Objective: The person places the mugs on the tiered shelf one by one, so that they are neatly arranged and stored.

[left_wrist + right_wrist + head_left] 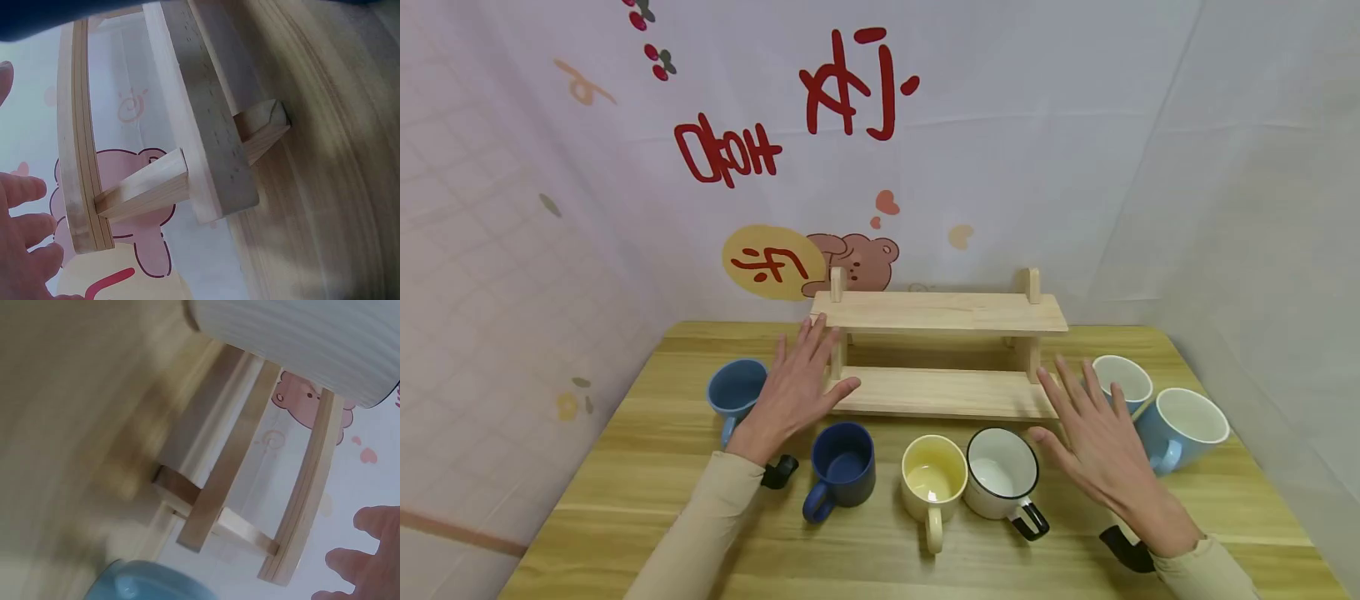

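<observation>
My left hand [793, 387], fingers straight and spread, hovers by the left end of a two-tier wooden shelf [940, 310]. A blue mug [733, 390] stands just left of that hand, partly covered by it. On the other side, my right hand [1101, 454] is spread flat in the air near the shelf's right end, holding nothing. Beside it stand a light blue mug [1183, 429] with a white inside and another white-lined cup [1122, 379]. Between the hands, a dark blue mug [844, 467], a yellow mug [917, 500] and a white mug with a black rim [988, 498] line up before the shelf.
All of this stands on a wood-grain table [647, 492]. A white printed cloth [1000, 125] with red characters and a bear hangs behind the shelf, and pale cloth walls close in both sides. Handles of the front mugs point toward me.
</observation>
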{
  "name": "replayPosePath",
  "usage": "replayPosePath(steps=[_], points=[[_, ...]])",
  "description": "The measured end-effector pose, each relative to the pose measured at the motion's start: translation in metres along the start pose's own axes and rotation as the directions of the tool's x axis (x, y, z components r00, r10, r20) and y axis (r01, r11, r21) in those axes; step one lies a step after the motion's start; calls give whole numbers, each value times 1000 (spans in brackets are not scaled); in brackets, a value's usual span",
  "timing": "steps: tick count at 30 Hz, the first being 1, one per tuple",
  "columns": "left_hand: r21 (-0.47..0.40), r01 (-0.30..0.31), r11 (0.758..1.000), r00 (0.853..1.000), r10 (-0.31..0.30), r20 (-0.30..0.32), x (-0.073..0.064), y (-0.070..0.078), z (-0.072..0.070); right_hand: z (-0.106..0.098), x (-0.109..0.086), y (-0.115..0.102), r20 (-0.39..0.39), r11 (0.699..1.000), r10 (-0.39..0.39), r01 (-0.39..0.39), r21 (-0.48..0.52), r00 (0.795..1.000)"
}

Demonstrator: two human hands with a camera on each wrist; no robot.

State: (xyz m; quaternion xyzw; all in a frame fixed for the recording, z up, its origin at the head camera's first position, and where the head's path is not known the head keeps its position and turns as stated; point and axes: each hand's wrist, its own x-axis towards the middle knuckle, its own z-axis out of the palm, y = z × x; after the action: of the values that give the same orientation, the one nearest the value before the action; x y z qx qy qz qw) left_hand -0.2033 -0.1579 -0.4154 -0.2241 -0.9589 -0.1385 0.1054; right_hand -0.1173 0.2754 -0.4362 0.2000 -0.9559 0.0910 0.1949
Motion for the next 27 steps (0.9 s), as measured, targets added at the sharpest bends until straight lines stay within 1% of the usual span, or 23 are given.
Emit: replayPosePath(steps=[5,10,14,17,20,23,25,27], points=[[13,-2,1000,1000,2,17,9,-1,-1,-2,-13,3,-4,1000,-11,11,25,1000],[27,1,1000,999,-2,32,17,-2,1,-4,-25,3,11,996,-16,15,85,1000],[20,9,1000,999,-10,51,19,-3,3,-5,-35,3,33,989,0,-5,148,999],[12,11,1000,998,-11,54,19,-3,6,-7,-42,1,55,977,22,-33,211,998],[9,7,1000,999,-7,48,20,-4,8,-10,-48,0,93,952,55,-80,294,994],[9,-5,1000,999,5,33,21,-5,9,-15,-51,-1,135,909,87,-135,395,987],[12,-13,1000,1000,13,23,21,-5,8,-18,-52,-1,158,882,106,-166,441,982],[10,-19,1000,1000,19,19,21,-5,8,-20,-52,-2,166,869,112,-178,462,980]])
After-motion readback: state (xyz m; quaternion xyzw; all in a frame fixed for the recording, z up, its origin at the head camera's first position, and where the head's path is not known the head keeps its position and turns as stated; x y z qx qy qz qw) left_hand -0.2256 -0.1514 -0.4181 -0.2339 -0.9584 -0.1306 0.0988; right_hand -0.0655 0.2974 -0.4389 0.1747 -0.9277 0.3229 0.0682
